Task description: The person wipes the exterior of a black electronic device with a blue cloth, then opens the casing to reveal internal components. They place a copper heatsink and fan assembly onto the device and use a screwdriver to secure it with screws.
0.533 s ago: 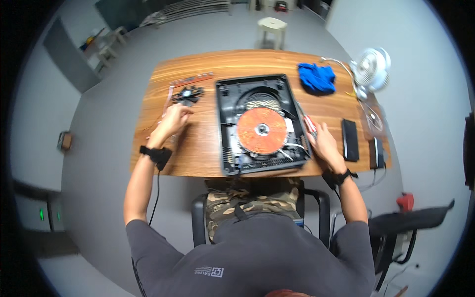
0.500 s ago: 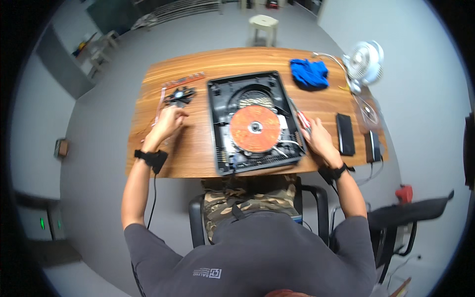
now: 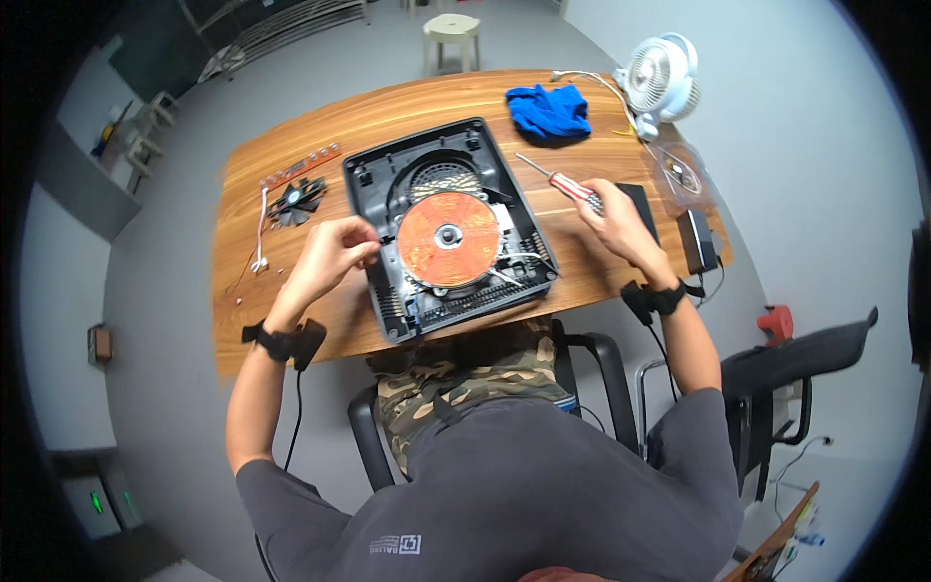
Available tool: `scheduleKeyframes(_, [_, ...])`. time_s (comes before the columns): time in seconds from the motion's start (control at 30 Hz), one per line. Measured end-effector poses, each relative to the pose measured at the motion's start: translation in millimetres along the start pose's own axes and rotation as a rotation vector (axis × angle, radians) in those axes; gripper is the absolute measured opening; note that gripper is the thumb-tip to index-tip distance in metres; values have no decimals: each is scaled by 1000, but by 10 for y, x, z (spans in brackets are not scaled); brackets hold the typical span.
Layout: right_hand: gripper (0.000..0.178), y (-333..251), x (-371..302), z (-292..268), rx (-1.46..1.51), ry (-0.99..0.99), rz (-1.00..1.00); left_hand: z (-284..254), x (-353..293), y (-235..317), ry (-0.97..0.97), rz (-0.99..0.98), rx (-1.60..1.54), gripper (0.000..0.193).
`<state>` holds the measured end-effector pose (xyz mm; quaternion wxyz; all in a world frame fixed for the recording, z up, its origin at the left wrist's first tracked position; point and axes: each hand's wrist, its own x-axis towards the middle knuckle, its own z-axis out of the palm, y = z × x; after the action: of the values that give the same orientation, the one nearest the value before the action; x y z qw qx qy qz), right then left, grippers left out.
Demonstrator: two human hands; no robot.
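Note:
An opened black induction cooker housing (image 3: 527, 199) lies on the wooden table before me, with a round copper coil (image 3: 427, 242) inside it. My left hand (image 3: 341, 250) is at the housing's left edge, fingertips drawn together over the rim; anything between them is too small to make out. My right hand (image 3: 613, 221), right of the housing, is closed round the red-and-white handle of a screwdriver (image 3: 565, 184). Its blade points up and left, toward the housing's far right side. Beyond my left hand lie a black cooling fan (image 3: 299, 201) and a narrow orange circuit board (image 3: 301, 167).
A blue cloth (image 3: 549, 113) is at the back right, near a white desk fan (image 3: 659, 82). Right of my right hand are a dark flat case (image 3: 640, 209), a clear plastic bag (image 3: 679, 170) and a black power adapter (image 3: 696, 241). Small bits lie at the table's left.
My left hand has moved right, from near the cooling fan to the housing's edge. My right hand has brought the screwdriver up, away from the housing's side. The whole view has shifted.

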<state>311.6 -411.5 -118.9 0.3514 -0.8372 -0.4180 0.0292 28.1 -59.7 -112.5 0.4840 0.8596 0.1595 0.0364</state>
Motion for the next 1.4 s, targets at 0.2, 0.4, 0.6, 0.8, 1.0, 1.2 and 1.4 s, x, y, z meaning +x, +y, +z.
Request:
scheduleKeyframes(0.2, [27,-594,-1,-85,111,-102,-182,159,139,183,18,16,-196,12])
scheduleKeyframes(0.4, [28,-756,0,97,152,-172,-333,296,187,230,65,51,-261,13])
scheduleKeyframes(0.6, [27,-845,-12,201,192,-236,-316,343,170,170,34,84,-315,14])
scheduleKeyframes(0.8, [29,-891,-35,262,187,-252,-314,362,147,146,27,95,-250,15])
scheduleKeyframes(1.0, [29,-868,-36,255,178,-262,-309,368,136,160,27,106,-259,14])
scheduleKeyframes(1.2, [29,-872,-37,268,203,-249,-318,368,138,155,25,119,-211,15])
scheduleKeyframes(1.4, [33,-905,10,219,316,-177,-280,434,64,205,-36,157,-105,14])
